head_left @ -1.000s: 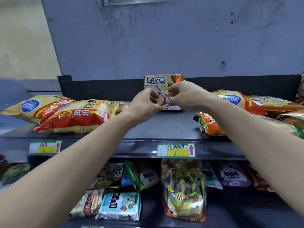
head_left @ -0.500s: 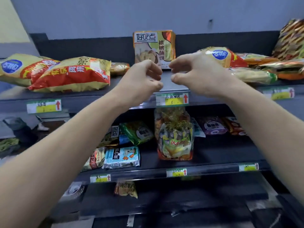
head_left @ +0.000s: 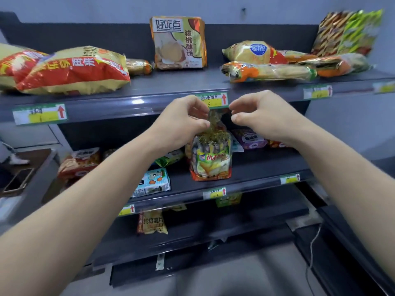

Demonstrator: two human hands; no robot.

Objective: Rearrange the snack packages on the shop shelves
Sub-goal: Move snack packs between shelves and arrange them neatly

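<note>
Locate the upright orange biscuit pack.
Head view, top shelf centre: the orange biscuit pack stands between a small gold packet on its left and a yellow snack bag on its right.

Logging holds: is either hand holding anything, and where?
Cannot tell: the left hand curls at the gathered top of the bag, contact unclear. The right hand holds nothing.

You've got a phone (head_left: 18, 180) lying flat on the brown surface (head_left: 32, 155) far left, a white shoe (head_left: 19, 161) near it, and a white cable (head_left: 313, 246) lower right.

Dark grey shelves (head_left: 171, 82) stand against a pale blue-grey wall (head_left: 85, 6).
</note>
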